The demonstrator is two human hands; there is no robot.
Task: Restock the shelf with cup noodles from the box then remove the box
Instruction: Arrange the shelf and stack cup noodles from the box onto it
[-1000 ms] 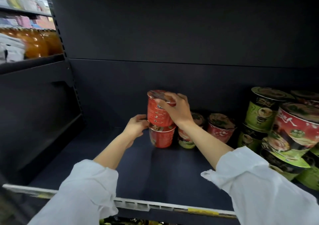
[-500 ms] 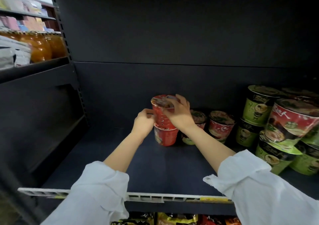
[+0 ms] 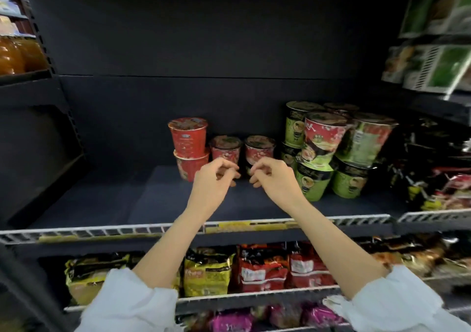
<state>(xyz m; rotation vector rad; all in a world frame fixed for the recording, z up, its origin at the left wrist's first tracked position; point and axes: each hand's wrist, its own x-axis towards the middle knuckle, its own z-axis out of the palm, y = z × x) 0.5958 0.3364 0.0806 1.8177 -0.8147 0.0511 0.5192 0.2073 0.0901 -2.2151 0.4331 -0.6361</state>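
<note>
Nothing is held: the grip of left hand (image 3: 212,178) and right hand (image 3: 274,177) is loosely curled, apart from everything. Two red cups (image 3: 190,146) are stacked at the shelf's (image 3: 102,199) far middle.

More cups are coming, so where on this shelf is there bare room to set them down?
The widest bare patch is the shelf floor left of the stacked red cups, out to the side wall. A bare strip runs along the front rail. The right is crowded with stacked green cups and packets.
</note>
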